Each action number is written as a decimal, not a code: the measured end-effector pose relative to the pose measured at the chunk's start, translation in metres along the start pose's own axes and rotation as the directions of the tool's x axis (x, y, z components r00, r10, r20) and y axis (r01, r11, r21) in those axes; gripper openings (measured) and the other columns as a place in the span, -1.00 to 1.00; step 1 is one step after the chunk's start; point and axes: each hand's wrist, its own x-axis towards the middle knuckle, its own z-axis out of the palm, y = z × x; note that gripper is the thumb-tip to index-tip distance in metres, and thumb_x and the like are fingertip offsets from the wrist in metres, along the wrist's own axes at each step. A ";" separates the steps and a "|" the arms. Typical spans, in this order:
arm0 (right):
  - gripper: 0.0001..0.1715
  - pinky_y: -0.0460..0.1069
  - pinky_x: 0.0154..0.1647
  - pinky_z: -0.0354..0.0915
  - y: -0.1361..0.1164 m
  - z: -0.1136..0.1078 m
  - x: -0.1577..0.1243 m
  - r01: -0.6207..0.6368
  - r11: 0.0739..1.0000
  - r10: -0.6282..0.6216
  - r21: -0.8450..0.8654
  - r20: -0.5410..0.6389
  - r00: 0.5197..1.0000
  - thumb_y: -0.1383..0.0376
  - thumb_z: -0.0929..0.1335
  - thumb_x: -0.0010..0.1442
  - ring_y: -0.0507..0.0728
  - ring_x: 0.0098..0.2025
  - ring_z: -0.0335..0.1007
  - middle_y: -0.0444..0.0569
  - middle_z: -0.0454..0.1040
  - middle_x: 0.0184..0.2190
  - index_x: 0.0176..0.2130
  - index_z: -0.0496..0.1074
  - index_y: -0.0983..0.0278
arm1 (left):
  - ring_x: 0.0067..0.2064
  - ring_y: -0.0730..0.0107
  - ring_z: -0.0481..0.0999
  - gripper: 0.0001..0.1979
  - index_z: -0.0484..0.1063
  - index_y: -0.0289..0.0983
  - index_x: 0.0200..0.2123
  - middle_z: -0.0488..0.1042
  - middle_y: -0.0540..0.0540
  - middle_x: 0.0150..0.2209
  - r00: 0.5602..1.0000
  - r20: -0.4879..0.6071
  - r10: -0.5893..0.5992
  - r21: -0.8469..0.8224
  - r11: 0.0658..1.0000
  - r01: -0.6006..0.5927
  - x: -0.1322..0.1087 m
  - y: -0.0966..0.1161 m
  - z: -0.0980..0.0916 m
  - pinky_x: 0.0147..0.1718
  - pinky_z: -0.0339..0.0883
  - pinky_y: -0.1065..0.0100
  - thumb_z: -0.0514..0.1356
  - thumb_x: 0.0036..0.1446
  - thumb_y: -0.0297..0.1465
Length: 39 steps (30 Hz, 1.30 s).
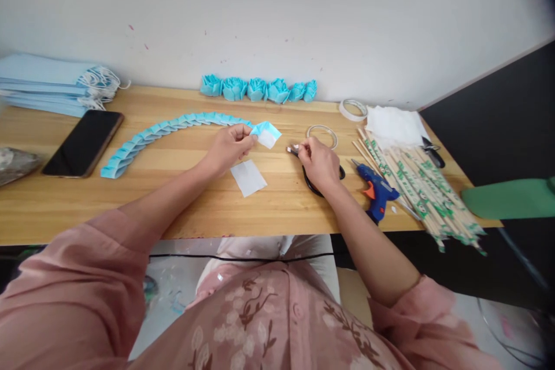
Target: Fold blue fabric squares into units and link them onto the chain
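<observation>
My left hand is closed in a pinch on the right end of a long curved chain of folded light-blue pieces, where a blue and white folded piece sticks out. My right hand is closed around black scissors lying on the wooden table, with something small and pale at its fingertips. A loose white rectangular piece lies between my two hands.
Several blue rosettes line the wall. A phone and a stack of blue masks lie at left. At right are two tape rolls, a blue glue gun, wrapped chopsticks, white tissue and a small clipper.
</observation>
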 end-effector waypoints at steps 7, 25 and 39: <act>-0.65 0.06 -0.17 0.36 0.010 -0.013 -0.005 0.138 0.912 -0.133 0.386 -0.038 0.990 0.08 0.22 0.37 0.19 -0.18 0.55 -0.01 0.65 -0.22 -0.16 0.48 0.19 | -0.61 0.60 0.22 -0.84 0.30 -0.27 -0.51 0.29 0.10 -0.64 0.998 0.055 -0.008 -0.086 0.996 0.013 -0.004 0.007 -0.001 -0.57 0.11 0.49 0.21 0.08 -0.46; -0.73 0.29 0.12 0.36 0.005 -0.063 -0.016 0.746 0.642 -0.731 0.178 -0.153 0.665 0.30 0.42 0.21 0.28 0.06 0.46 0.00 0.61 -0.04 -0.06 0.57 0.10 | -0.61 0.64 0.22 -0.88 0.37 -0.32 -0.46 0.33 0.08 -0.64 0.930 0.365 -0.050 0.043 0.998 0.037 -0.007 0.011 -0.005 -0.59 0.10 0.54 0.21 0.13 -0.51; -0.37 0.23 0.22 0.41 0.004 -0.007 -0.050 0.062 0.372 -0.399 0.926 0.099 0.912 -0.18 0.19 0.34 0.27 0.29 0.35 0.00 0.41 0.27 0.16 0.46 0.07 | -0.60 0.63 0.22 -0.83 0.36 -0.31 -0.45 0.33 0.09 -0.62 0.937 0.347 0.030 -0.030 0.999 -0.020 -0.007 0.005 -0.004 -0.60 0.09 0.54 0.27 0.09 -0.38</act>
